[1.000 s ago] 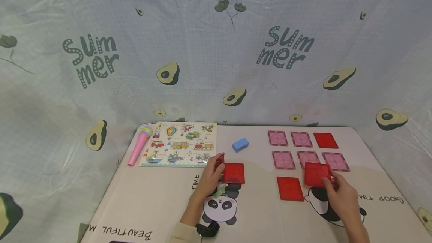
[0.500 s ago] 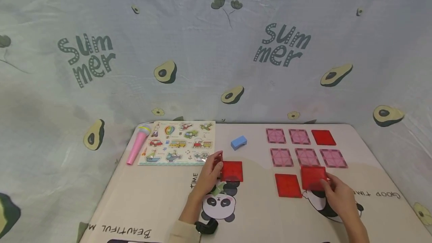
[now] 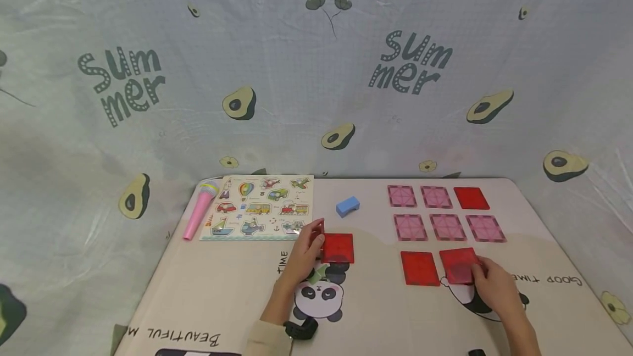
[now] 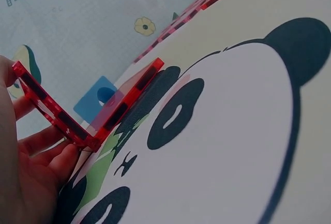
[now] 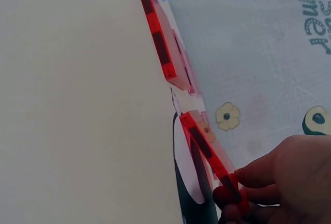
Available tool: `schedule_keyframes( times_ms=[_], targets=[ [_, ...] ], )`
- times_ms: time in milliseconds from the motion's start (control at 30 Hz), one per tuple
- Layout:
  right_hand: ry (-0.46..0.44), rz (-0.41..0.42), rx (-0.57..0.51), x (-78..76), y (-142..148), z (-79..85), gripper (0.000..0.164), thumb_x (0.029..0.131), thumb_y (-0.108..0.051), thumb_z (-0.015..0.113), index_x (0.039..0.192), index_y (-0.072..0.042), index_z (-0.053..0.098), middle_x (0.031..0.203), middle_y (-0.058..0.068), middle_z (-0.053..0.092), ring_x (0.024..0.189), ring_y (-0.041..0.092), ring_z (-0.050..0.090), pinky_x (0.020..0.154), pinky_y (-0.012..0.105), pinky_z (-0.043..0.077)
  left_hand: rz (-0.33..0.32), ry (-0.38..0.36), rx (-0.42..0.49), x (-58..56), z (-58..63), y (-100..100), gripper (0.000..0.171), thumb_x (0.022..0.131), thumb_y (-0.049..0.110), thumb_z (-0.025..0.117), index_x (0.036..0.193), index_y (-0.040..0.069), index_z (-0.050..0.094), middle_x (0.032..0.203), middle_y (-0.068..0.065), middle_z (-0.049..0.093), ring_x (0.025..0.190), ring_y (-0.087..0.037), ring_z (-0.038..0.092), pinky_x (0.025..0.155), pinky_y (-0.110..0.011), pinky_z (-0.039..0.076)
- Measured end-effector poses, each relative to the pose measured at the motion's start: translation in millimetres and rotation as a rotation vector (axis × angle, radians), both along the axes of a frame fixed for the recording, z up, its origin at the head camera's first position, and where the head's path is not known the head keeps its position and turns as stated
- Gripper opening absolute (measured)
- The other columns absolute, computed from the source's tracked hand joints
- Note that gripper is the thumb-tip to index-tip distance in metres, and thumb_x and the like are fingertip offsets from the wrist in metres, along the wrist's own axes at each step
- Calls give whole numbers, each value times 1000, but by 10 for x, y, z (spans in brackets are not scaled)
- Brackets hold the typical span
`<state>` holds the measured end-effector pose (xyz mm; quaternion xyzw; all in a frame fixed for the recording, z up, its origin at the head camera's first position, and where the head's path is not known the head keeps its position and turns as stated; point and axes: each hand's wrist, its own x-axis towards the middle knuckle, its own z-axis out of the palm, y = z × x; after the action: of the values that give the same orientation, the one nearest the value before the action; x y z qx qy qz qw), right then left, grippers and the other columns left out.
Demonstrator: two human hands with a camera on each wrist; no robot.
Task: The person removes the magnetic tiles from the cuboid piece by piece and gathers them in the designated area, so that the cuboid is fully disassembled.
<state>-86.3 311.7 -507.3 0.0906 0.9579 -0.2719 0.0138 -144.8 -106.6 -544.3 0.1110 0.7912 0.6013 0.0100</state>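
Note:
My left hand (image 3: 305, 251) holds a red magnetic tile (image 4: 49, 105) on edge, leaning at an angle. Its lower edge meets a second red tile (image 3: 338, 248) that lies flat by the printed panda's ear. Between thumb and fingers, my right hand (image 3: 496, 283) pinches another red square tile (image 3: 457, 266) by its right side. In the right wrist view this held tile (image 5: 209, 149) tilts close over the table, its far corner near a printed outline. Just left of it a flat red tile (image 3: 420, 268) lies apart, with a narrow gap.
Several pink tiles (image 3: 410, 228) and one red tile (image 3: 471, 198) form two rows behind the right hand. A blue block (image 3: 348, 206) sits at the back middle. Farther left are a vehicle picture board (image 3: 257, 209) and a pink toy microphone (image 3: 200, 212). A patterned curtain (image 3: 277, 70) hangs behind.
My right hand has brought its tile nearer to me and lower, off the pink tile it overlapped, beside the flat red tile. The left hand keeps its hold; the head view has shifted slightly.

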Motion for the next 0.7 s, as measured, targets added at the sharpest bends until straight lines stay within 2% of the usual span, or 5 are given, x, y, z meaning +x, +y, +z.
schedule_keyframes(
  times_ms=[100,267,400,700],
  targets=[
    [-62,-6,-2,-12,14,-5,55,103,-24,49,135,21,42,124,43,53,112,56,55,94,66,50,-4,0,1,0,1,-2,53,103,27,48,153,15,35,144,-16,47,127,-32,54,96,-45,59],
    [-102,-33,14,-25,5,-5,74,98,-37,61,137,21,38,124,43,48,108,52,50,92,63,53,-10,11,6,0,6,-8,53,104,28,47,153,14,35,144,-17,47,127,-34,54,94,-44,60],
    [-109,-40,22,-28,-2,0,76,96,-39,65,134,21,39,117,40,48,102,47,48,85,59,56,-5,-1,8,3,6,-9,52,104,28,47,153,15,35,145,-16,47,128,-34,54,94,-43,60],
    [-123,-47,54,-28,-4,25,74,94,-42,66,130,20,45,110,36,53,94,40,51,78,52,57,3,-22,18,12,13,-4,53,103,28,48,153,18,36,147,-15,46,131,-35,52,94,-45,60]
  ],
)
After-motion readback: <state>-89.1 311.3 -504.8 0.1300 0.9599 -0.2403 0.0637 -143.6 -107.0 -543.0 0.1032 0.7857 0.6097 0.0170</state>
